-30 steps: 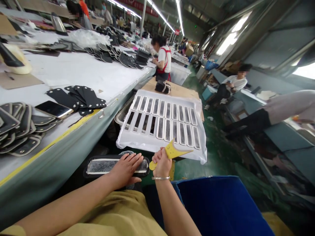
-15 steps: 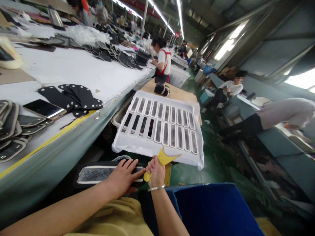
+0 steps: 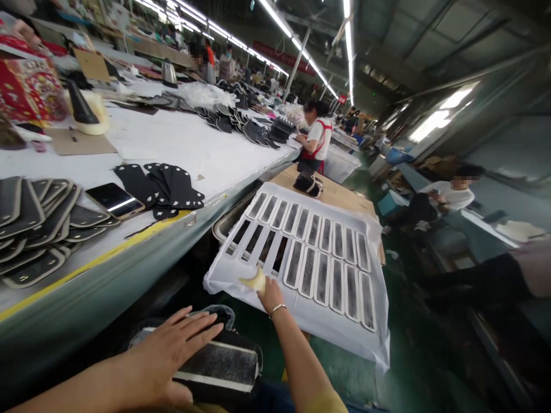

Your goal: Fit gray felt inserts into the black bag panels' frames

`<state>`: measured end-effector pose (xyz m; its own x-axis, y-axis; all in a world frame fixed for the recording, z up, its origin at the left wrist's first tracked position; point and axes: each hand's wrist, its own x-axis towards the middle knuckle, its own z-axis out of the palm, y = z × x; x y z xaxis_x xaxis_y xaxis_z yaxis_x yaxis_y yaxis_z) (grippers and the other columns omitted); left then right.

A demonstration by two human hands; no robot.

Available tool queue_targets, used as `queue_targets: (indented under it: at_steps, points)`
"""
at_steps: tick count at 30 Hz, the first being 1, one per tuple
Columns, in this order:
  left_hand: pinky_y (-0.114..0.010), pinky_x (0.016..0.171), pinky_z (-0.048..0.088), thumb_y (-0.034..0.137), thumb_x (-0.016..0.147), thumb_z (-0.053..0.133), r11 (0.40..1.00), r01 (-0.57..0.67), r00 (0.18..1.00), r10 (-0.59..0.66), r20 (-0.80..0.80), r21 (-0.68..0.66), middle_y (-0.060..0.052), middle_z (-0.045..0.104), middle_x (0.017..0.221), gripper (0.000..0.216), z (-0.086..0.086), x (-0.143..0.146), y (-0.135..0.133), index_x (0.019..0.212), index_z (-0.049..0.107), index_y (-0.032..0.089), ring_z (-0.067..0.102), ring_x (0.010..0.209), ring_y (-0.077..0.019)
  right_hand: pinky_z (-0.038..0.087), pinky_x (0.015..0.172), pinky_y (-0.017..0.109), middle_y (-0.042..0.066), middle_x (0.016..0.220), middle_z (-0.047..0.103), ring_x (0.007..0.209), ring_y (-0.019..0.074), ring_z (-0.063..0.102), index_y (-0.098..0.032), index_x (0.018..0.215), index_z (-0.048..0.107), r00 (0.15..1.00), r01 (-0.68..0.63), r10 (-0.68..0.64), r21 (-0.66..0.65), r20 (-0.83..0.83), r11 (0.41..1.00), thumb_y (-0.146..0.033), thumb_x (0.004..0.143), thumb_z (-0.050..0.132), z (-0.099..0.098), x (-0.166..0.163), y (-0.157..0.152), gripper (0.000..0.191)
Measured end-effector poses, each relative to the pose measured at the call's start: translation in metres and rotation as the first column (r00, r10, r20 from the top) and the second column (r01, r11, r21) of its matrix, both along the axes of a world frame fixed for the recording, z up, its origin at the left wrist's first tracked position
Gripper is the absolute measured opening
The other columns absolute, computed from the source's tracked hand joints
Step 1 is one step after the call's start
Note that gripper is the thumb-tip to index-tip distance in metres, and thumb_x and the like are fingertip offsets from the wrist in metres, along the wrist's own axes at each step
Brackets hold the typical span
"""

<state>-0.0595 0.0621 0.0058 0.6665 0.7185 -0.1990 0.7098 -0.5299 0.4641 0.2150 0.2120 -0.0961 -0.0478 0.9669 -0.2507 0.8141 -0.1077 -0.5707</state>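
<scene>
My left hand lies flat, fingers spread, on a black pad with a grey fuzzy strip resting on my lap. My right hand is stretched forward and closed on a yellow scraper, which touches the near left part of a white sheet. The sheet carries two rows of several grey strips in white frames; a few slots at its left are dark and empty.
A long white worktable runs along the left, with stacked black pieces, a phone and riveted black parts. A person in a red apron works farther on; another sits at right. Green floor lies below.
My right hand has reached forward with the yellow scraper from beside the pad to the white sheet. The camera has swung left and up. My left hand stays on the pad.
</scene>
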Motion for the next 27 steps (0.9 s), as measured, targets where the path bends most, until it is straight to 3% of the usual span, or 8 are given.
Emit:
queue_targets:
  at_steps: [5, 9, 12, 15, 17, 19, 21, 27]
  points:
    - [-0.047, 0.109, 0.028, 0.056, 0.070, 0.064, 0.929, -0.342, 0.939, 0.332, 0.092, 0.142, -0.007, 0.030, 0.148, 0.096, -0.018, -0.050, -0.022, 0.145, 0.009, 0.033, 0.036, 0.130, -0.0299, 0.024, 0.104, 0.037, 0.018, 0.127, 0.048, 0.122, 0.0281, 0.040, -0.010, 0.121, 0.051, 1.000, 0.019, -0.019, -0.050, 0.001, 0.999, -0.014, 0.073, 0.060, -0.010, -0.007, 0.042, 0.049]
    - [-0.046, 0.104, 0.036, 0.056, 0.080, 0.050, 0.815, -0.576, 0.777, 0.569, 0.269, -0.063, -0.005, 0.027, 0.149, 0.083, -0.035, -0.067, -0.039, 0.146, 0.007, 0.030, 0.038, 0.128, -0.0317, 0.014, 0.109, 0.041, 0.017, 0.140, 0.037, 0.133, 0.0289, 0.024, -0.011, 0.119, 0.054, 0.991, 0.076, -0.083, -0.070, -0.102, 0.995, -0.019, 0.078, 0.058, -0.002, 0.006, 0.034, 0.043]
    - [-0.049, 0.109, 0.028, 0.052, 0.091, 0.027, 0.621, -0.685, 0.425, 0.766, 0.483, -0.382, 0.002, 0.034, 0.146, 0.058, -0.046, -0.059, -0.045, 0.144, 0.016, 0.032, 0.034, 0.131, -0.0301, 0.030, 0.104, 0.036, 0.013, 0.129, 0.052, 0.123, 0.0218, 0.044, -0.013, 0.119, 0.056, 0.958, 0.050, -0.074, -0.094, -0.277, 0.994, -0.033, 0.091, 0.039, 0.020, 0.014, -0.017, 0.038]
    - [-0.047, 0.109, 0.029, 0.056, 0.091, 0.025, 0.336, -0.621, -0.010, 0.900, 0.436, -0.708, -0.002, 0.050, 0.136, 0.057, -0.042, -0.040, -0.049, 0.137, 0.039, 0.025, 0.040, 0.127, -0.0298, 0.045, 0.092, 0.033, 0.008, 0.123, 0.059, 0.111, 0.0179, 0.055, -0.018, 0.121, 0.056, 0.873, 0.015, -0.065, -0.107, -0.484, 0.994, -0.043, 0.095, 0.009, 0.043, 0.012, -0.098, 0.059]
    - [-0.042, 0.104, 0.037, 0.059, 0.087, 0.034, 0.227, -0.532, -0.170, 0.915, 0.365, -0.816, -0.006, 0.054, 0.130, 0.060, -0.034, -0.028, -0.050, 0.130, 0.049, 0.021, 0.046, 0.123, -0.0293, 0.044, 0.095, 0.034, 0.007, 0.124, 0.058, 0.114, 0.0196, 0.054, -0.020, 0.120, 0.057, 0.639, 0.040, -0.138, -0.147, -0.757, 0.988, -0.050, 0.094, 0.012, 0.052, 0.003, -0.150, 0.060]
    - [-0.035, 0.099, 0.043, 0.059, 0.084, 0.041, 0.220, -0.483, -0.226, 0.904, 0.364, -0.847, -0.005, 0.057, 0.127, 0.058, -0.030, -0.023, -0.051, 0.126, 0.053, 0.021, 0.049, 0.119, -0.0270, 0.040, 0.100, 0.033, 0.004, 0.125, 0.058, 0.116, 0.0188, 0.052, -0.023, 0.124, 0.055, 0.607, 0.125, -0.152, -0.096, -0.780, 0.988, -0.049, 0.094, 0.021, 0.057, -0.011, -0.187, 0.053]
    - [-0.031, 0.097, 0.044, 0.058, 0.083, 0.045, 0.271, -0.463, -0.238, 0.879, 0.412, -0.844, -0.005, 0.059, 0.124, 0.056, -0.033, -0.024, -0.052, 0.123, 0.056, 0.020, 0.051, 0.116, -0.0247, 0.037, 0.103, 0.032, 0.002, 0.127, 0.056, 0.118, 0.0181, 0.050, -0.023, 0.127, 0.052, 0.662, 0.229, -0.159, -0.004, -0.732, 0.973, -0.045, 0.093, 0.025, 0.060, -0.025, -0.205, 0.048]
    - [-0.033, 0.087, 0.046, 0.057, 0.084, 0.043, 0.439, -0.450, -0.162, 0.816, 0.554, -0.778, -0.007, 0.065, 0.109, 0.058, -0.058, -0.042, -0.054, 0.122, 0.055, 0.015, 0.060, 0.098, -0.0234, 0.042, 0.097, 0.034, 0.005, 0.119, 0.061, 0.111, 0.0207, 0.055, -0.019, 0.120, 0.058, 0.745, 0.287, -0.131, 0.138, -0.654, 0.948, -0.041, 0.089, 0.036, 0.064, -0.040, -0.208, 0.043]
